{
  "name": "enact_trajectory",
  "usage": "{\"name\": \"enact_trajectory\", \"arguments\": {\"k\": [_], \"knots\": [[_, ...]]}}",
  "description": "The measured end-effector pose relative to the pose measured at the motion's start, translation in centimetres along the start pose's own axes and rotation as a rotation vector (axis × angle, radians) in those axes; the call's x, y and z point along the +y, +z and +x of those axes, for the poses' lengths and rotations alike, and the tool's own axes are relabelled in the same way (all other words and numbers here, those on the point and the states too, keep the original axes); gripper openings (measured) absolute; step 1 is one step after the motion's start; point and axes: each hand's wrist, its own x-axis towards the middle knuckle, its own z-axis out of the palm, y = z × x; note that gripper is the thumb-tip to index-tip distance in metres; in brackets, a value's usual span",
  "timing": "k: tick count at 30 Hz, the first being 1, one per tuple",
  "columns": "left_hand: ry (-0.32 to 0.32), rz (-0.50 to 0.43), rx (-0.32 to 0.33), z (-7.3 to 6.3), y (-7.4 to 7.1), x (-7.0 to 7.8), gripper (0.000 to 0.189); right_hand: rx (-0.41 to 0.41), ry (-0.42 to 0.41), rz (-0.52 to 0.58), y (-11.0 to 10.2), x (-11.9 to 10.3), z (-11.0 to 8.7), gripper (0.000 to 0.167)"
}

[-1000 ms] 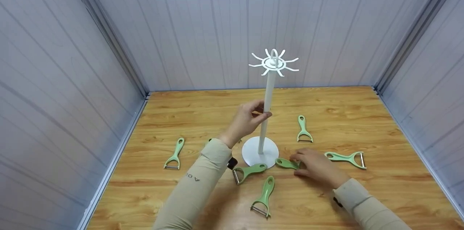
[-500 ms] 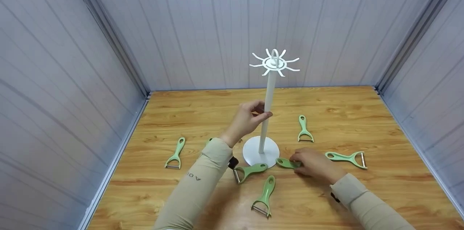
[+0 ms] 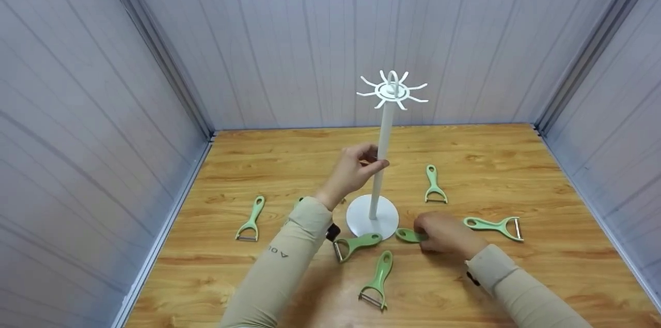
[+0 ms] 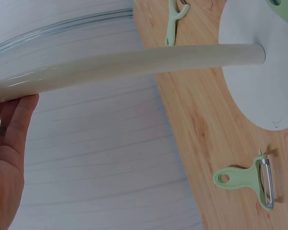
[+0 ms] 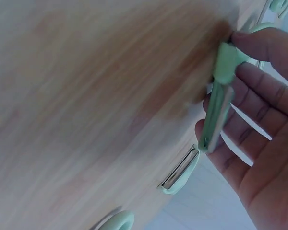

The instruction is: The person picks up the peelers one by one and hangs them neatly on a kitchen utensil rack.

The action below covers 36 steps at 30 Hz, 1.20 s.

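Note:
My left hand (image 3: 351,173) grips the upright pole (image 3: 384,134) of a white rack with a ring of hooks (image 3: 392,91) at its top. The rack stands on a round white base (image 3: 361,214). To the right of that base, my right hand (image 3: 446,232) holds a green peeler (image 3: 408,235), its handle loop pointing toward the base. In the right wrist view, the thumb and fingers pinch the peeler's head (image 5: 224,67), with the blade side facing the camera. From the left wrist, the thumb is mostly cut off at the frame's edge, with fingers (image 4: 19,122) against the pole.
Other green peelers lie around the base: one at its front edge (image 3: 361,241), one nearer me (image 3: 379,276), one far left (image 3: 250,219), one behind right (image 3: 434,183) and one beyond my right hand (image 3: 496,225). Panel walls (image 3: 330,38) enclose the wooden table (image 3: 289,152).
My right hand's fingers have closed further around the peeler, and its handle has shifted slightly right, away from the base. The left hand keeps its hold on the pole.

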Motion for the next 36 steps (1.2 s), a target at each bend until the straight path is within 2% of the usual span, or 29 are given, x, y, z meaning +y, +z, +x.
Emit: {"name": "enact_trajectory", "arguments": {"k": [6,11,19,30,33,36], "knots": [[-0.005,0.007,-0.004,0.0,0.0,0.0,0.019,0.011,0.030,0.015,-0.1,0.1,-0.2,0.019],[-0.004,-0.018,-0.001,-0.1,-0.1,0.0,0.020,0.062,0.038,0.033,-0.5,0.3,-0.4,0.020],[0.003,-0.015,0.000,0.0,0.0,-0.1,0.019,0.145,0.032,0.104,-1.4,0.5,-0.8,0.030],[0.010,-0.004,0.002,0.0,0.1,-0.3,0.017,0.245,0.011,0.173,-2.3,0.4,-1.1,0.022],[0.021,-0.008,0.006,0.1,0.1,-0.4,0.018,0.295,0.001,0.218,-2.7,0.4,-1.3,0.019],[0.030,-0.011,0.008,0.1,0.1,-0.3,0.019,0.361,-0.044,0.258,-3.2,0.4,-1.4,0.017]]}}
